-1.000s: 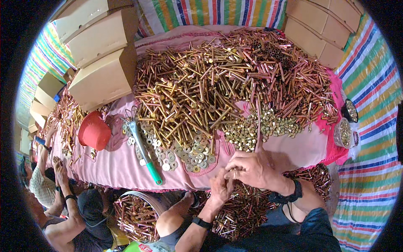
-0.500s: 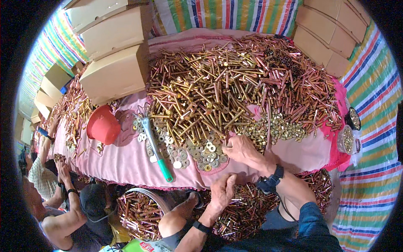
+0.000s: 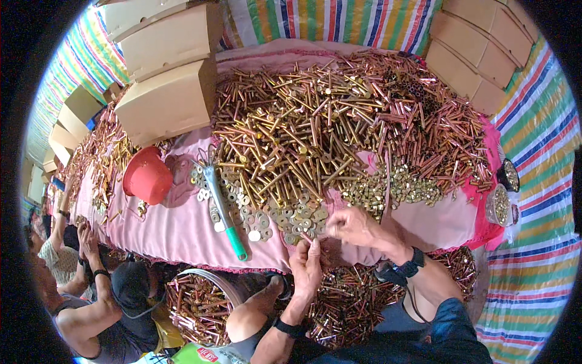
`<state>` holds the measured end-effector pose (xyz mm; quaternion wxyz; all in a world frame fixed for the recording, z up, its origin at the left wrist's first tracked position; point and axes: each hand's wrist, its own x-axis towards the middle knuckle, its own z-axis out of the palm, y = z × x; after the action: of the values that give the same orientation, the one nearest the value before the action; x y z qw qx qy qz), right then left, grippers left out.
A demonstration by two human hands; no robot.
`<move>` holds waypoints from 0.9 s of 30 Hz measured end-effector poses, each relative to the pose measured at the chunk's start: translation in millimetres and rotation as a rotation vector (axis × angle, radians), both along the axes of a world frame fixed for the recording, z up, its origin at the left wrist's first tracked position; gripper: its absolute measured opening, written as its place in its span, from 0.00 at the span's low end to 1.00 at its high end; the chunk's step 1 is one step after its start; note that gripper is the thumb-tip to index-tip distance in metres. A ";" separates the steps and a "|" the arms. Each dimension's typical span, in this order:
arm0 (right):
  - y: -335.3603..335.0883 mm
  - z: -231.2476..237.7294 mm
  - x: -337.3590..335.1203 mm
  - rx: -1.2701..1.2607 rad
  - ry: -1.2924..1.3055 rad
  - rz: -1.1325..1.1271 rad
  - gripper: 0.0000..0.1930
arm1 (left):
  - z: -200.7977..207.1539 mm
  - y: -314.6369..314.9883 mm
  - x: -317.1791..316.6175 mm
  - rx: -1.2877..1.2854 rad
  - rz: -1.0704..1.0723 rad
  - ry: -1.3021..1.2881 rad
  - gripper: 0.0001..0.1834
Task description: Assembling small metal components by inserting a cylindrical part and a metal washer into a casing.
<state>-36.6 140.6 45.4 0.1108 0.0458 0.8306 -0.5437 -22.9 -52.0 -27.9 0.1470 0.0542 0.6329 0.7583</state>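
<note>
Coppery bolt pinched above the pink cloth's edge

Slim and partly hidden, the bolt (image 3: pixel 308 238), as it appears to be, stands between the thumb and fingers of your left hand (image 3: pixel 305 269), which has risen in the last half second. Your right hand (image 3: pixel 354 228) has dropped slightly, just beside it, fingers curled near the flat washers (image 3: pixel 262 220); whether they grip anything cannot be told. Your hands are now closer together. Beyond, on the pink cloth (image 3: pixel 157 233), lie small brassy nuts (image 3: pixel 397 185) and a large bolt heap (image 3: pixel 291 130).
</note>
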 end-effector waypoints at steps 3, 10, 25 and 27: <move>7.0 -29.1 -7.9 0.158 0.212 -0.181 0.11 | 31.0 12.7 5.9 0.017 0.006 -0.078 0.13; 15.1 -38.2 -15.4 0.165 0.291 -0.203 0.08 | 29.7 22.0 7.8 -0.010 -0.016 0.066 0.08; 28.5 24.2 31.5 -0.372 -0.158 -0.177 0.14 | 21.7 54.7 14.7 -0.288 0.012 0.452 0.03; 36.8 25.2 35.9 -0.288 -0.096 -0.217 0.15 | 31.0 61.3 17.5 -0.290 0.007 0.424 0.04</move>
<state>-0.7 177.4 70.6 0.0962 0.1447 0.7283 -0.6629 -5.4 9.3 3.1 0.0144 0.1881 0.7519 0.6317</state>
